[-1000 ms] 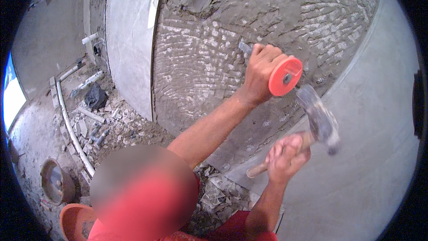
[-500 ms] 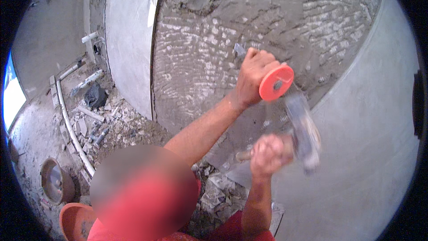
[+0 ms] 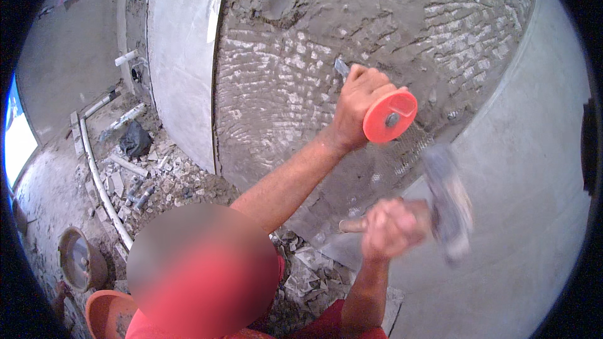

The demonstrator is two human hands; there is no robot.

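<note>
Left hand grips flat grey metal chisel bladeward of its round orange guard; right hand, below guard, grips wooden-handled grey metal hammer. Likely stiff, head-heavy; hold by handle.

Floor on the left's a proper mess: a long white pipe running alongside a heap of rubble, a scrunched-up black plastic bag by the heap, and a couple of grey pipe fittings in it. Lower down there's a round brownish bucket, with an orange tub just beside it. White pipe stub pokes out near the far corner too.
</note>
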